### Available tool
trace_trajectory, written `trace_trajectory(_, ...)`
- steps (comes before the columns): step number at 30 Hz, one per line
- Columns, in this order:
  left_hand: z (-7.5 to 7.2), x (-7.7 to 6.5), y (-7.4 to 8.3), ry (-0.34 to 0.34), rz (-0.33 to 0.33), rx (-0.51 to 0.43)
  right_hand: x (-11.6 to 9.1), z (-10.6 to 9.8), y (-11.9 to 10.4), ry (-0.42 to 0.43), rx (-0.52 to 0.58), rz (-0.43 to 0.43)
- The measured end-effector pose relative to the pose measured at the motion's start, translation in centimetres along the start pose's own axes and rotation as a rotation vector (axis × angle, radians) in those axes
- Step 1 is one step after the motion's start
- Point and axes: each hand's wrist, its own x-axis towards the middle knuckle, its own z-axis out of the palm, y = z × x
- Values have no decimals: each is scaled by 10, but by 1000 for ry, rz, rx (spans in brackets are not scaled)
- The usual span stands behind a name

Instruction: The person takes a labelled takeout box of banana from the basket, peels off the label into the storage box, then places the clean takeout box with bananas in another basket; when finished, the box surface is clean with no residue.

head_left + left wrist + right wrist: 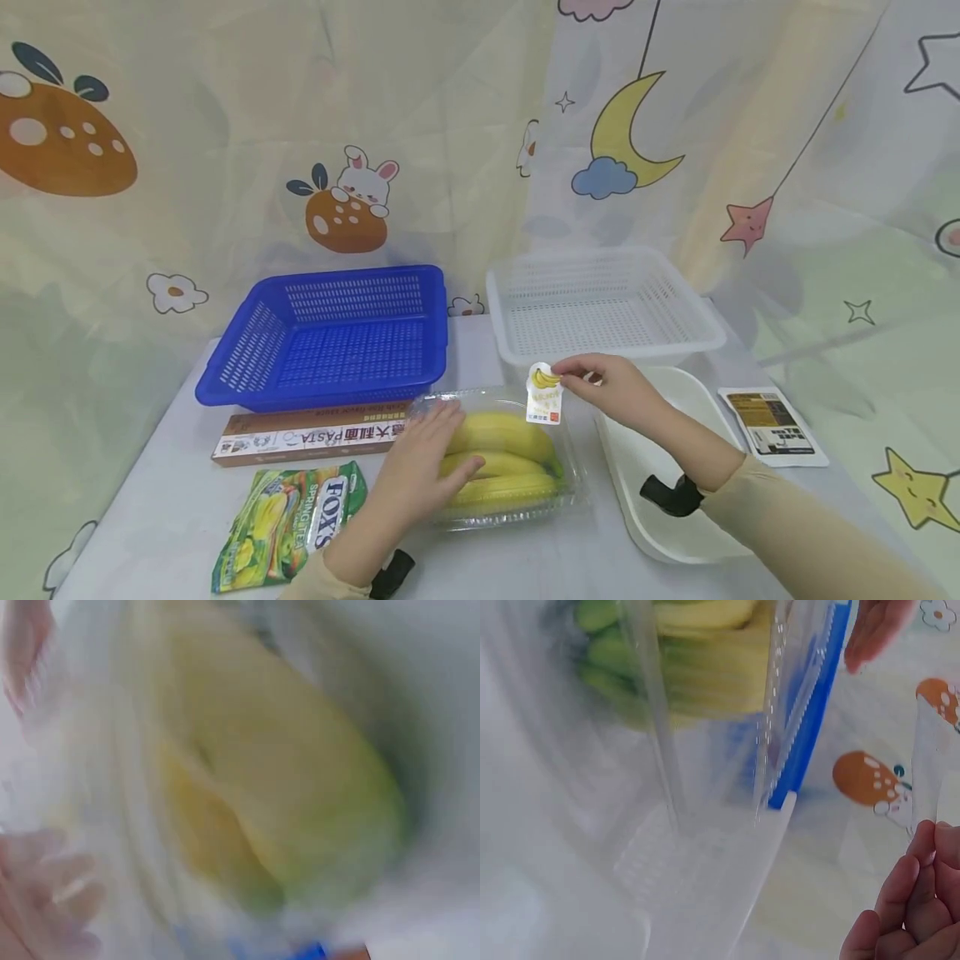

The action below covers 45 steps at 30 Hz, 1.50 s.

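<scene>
Bananas (501,490) lie inside a clear plastic clamshell box (517,518) at the middle of the table. My left hand (422,467) rests on the left part of its lid, fingers nearly straight and thumb spread. Above the box's right back corner, my right hand (617,390) pinches a small white label (543,407) printed with bananas. The right wrist view shows the thumb and fingertips of my right hand (919,907) gripping the pale label's edge. Bananas (285,772) appear badly blurred in the left wrist view.
A blue basket (330,392) and a white basket (615,343) stand at the back. A pasta box (307,433) and a green candy bag (288,525) lie left. Right are a white tray (637,533) and a white packet with a brown-black label (772,427).
</scene>
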Motion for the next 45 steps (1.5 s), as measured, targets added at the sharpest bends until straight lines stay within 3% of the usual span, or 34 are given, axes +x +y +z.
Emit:
trace_trajectory(5, 7, 4, 29, 156, 124, -226, -4, -24, 16, 37, -4, 47)
trace_trajectory(8, 15, 9, 51, 160, 157, -354, -7, -39, 26, 68, 15, 92)
trace_trajectory(15, 31, 21, 97, -39, 87, -638, -16, -60, 38, 118, 16, 184)
trace_trajectory(18, 40, 26, 115, -148, -17, -818, -18, -63, 42, 128, -3, 176)
trace_trajectory(21, 50, 28, 131, -247, -162, -963, -20, -65, 46, 140, -16, 170)
trace_trajectory(24, 58, 30, 144, -289, -246, -1004, -22, -66, 49, 144, -23, 174)
trace_trajectory(29, 71, 34, 157, -263, -282, -1024, -24, -66, 53, 152, -23, 175)
trace_trajectory(37, 81, 41, 167, -244, -384, -1055, -24, -65, 57, 170, -20, 170)
trace_trajectory(45, 90, 43, 170, -222, -451, -1146, -25, -66, 61, 153, -12, 205)
